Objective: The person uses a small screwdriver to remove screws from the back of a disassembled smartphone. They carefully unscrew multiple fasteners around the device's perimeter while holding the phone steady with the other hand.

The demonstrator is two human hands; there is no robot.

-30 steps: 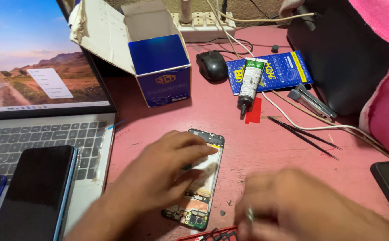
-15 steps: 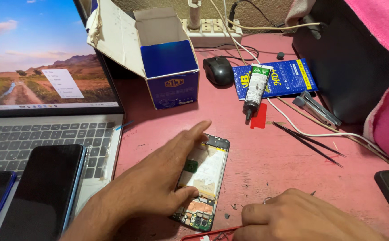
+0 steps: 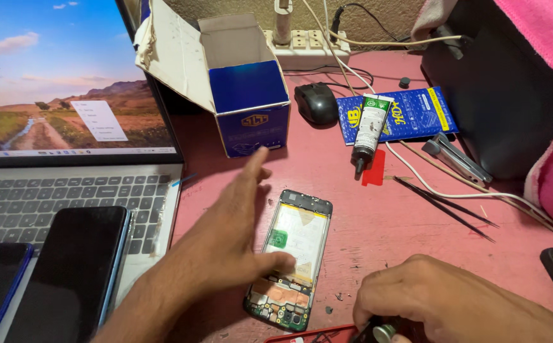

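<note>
Left hand [image 3: 229,238]: spread, thumb resting on opened phone [image 3: 292,257].
Phone axis: 12-to-6, slightly tilted.
Right hand [image 3: 441,305]: at 4 o'clock, closed around small tool [image 3: 383,331].

Even bright light; soft shadows; sharp focus

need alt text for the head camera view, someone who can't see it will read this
A person's left hand rests its thumb on an opened smartphone with its back off, lying on a pink table, while the right hand curls around a small metal item at the bottom edge. Around them sit an open laptop, a blue box, a glue tube and black tweezers.
</note>
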